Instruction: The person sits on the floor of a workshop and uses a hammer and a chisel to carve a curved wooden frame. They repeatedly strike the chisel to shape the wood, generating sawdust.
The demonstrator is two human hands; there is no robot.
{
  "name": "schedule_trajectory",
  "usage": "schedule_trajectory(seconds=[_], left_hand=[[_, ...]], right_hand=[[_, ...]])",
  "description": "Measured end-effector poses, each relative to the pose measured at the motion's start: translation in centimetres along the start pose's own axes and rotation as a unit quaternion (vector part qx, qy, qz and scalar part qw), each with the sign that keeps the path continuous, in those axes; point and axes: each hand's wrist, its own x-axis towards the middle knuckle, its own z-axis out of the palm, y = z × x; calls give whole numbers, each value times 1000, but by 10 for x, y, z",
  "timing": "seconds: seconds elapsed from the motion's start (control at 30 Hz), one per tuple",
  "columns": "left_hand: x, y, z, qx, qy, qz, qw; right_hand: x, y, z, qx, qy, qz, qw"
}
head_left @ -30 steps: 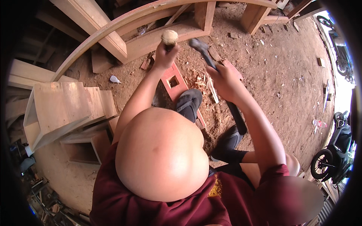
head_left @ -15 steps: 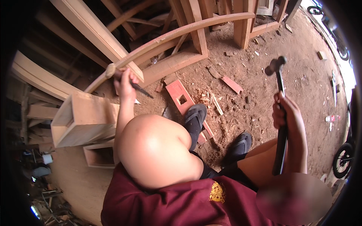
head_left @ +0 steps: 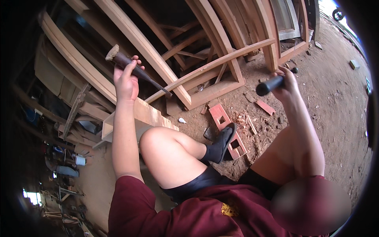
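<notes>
My left hand [head_left: 127, 83] is raised and closed around the dark wooden handle of a chisel [head_left: 135, 71]. The handle's struck end is pale and frayed, and its narrow blade slants down to the right, in front of the wooden frames. Over on the right, my right hand [head_left: 287, 83] grips a hammer [head_left: 271, 85] by its black handle. The butt of that handle points to the left, and a small part of the dark head shows beyond my fingers. Below, a reddish wood piece [head_left: 215, 112] with square holes lies on the ground, my sandalled foot resting across it.
Wooden door or window frames [head_left: 205, 96] lean in a stack ahead and to the left. A pale wooden box-like piece [head_left: 152, 112] stands beside my left knee. Wood chips [head_left: 241, 118] and a red offcut [head_left: 265, 107] litter the dirt floor. Tools and clutter lie far left.
Both hands have risen, the left one lifting the chisel away from the floor. The hammer has turned from head-up to butt pointing left. The view has shifted, and only one foot now shows.
</notes>
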Motion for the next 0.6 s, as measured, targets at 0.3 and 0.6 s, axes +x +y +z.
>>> schedule_trajectory(seconds=[0.3,0.6], left_hand=[[22,-80,61,-51,32,-75,995],[33,-268,59,-125,-66,-157,977]], right_hand=[[30,13,6,20,-67,60,996],[5,-5,-21,41,-68,129,988]])
